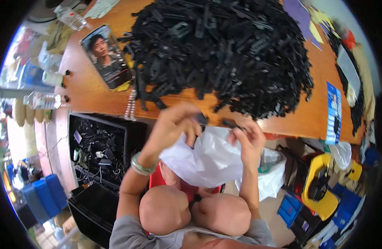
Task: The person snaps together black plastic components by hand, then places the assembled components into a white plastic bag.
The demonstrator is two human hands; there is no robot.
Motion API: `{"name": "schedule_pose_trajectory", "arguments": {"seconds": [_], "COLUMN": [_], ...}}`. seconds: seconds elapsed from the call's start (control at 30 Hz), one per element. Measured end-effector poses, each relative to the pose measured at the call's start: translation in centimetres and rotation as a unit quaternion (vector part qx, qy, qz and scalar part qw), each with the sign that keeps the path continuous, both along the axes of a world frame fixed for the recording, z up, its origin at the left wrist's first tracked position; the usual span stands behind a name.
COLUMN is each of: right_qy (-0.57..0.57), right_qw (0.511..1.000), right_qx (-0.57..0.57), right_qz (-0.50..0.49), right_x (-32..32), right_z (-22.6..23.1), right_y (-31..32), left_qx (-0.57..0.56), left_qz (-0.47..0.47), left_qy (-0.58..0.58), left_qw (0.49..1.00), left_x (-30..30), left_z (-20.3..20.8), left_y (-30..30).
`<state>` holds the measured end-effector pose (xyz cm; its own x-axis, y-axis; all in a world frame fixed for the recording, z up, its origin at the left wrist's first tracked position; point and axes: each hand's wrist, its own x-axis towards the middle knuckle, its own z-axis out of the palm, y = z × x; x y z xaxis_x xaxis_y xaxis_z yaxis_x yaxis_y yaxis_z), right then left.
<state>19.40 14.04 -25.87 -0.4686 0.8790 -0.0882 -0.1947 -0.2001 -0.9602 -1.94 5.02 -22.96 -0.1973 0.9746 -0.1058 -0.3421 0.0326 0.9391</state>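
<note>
My left hand (176, 124), with a bracelet at the wrist, is raised just off the table's front edge and blurred by motion. Its fingers are closed on a small black plastic piece (202, 119). Facing it, my right hand (249, 136) pinches another small black plastic piece (230, 123) between thumb and fingers; the two pieces are apart. Beyond both hands a large heap of black plastic parts (224, 54) covers the middle of the table. Below them, a white plastic bag (203, 159) spreads open above my knees.
The wooden table (81, 70) carries a phone (106, 58) with a picture on its screen, and a blue printed strip (334, 112). Bottles (70, 18) stand at the left. A black crate (99, 145) of dark parts sits left of my legs, a yellow chair (321, 186) to the right.
</note>
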Motion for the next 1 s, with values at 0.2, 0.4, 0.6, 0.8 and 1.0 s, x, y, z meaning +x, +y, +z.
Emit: {"name": "schedule_pose_trajectory", "arguments": {"seconds": [0.2, 0.4, 0.6, 0.8, 1.0], "right_qy": [0.132, 0.043, -0.111, -0.149, -0.138], "right_qw": [0.982, 0.958, 0.958, 0.93, 0.952], "right_qx": [-0.045, -0.091, -0.007, 0.308, 0.258], "right_qz": [0.128, 0.267, 0.264, 0.132, 0.09], "right_x": [-0.7, -2.9, -3.4, -3.7, -1.5], "right_z": [1.2, 2.5, 4.1, 2.3, 0.4], "right_y": [-0.3, 1.4, 1.3, -0.7, -2.9], "left_qx": [0.142, -0.002, -0.105, 0.043, 0.016], "left_qz": [-0.073, -0.001, -0.044, -0.071, -0.104], "left_qy": [0.16, 0.03, -0.134, 0.254, 0.305], "left_qw": [0.974, 1.0, 0.984, 0.964, 0.946], "left_x": [2.7, 2.2, 0.3, 0.6, 2.9], "left_z": [-0.7, -1.0, -0.3, 1.0, 0.2], "left_y": [-0.9, -1.2, -0.2, -0.3, -1.4]}}
